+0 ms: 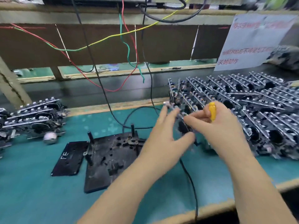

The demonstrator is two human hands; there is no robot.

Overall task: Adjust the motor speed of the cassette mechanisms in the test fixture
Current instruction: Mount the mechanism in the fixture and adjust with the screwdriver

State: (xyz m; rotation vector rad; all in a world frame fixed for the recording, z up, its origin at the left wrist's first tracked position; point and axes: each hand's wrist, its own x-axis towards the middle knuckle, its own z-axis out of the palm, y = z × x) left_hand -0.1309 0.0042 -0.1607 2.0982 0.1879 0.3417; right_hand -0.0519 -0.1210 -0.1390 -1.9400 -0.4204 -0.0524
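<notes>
Black plastic-and-metal cassette mechanism (183, 125) is held between both hands, above and just right of the flat black test fixture plate (111, 160) on the teal bench mat (40, 191). The left hand (163, 136) pinches it, thumb below, fingers spread above. The right hand (220, 125) curls round a yellow-handled screwdriver (212, 111) while its fingertips touch the mechanism too. To do this well, I judge the unit should be seated squarely over the fixture's upright pegs before any trimming. Right of the fixture lies a dense stack of mechanisms (252, 113); left of it, a black cassette tape (68, 159) and a smaller pile (34, 118). Motion blur hides the screwdriver's tip and the motor's adjustment hole.
</notes>
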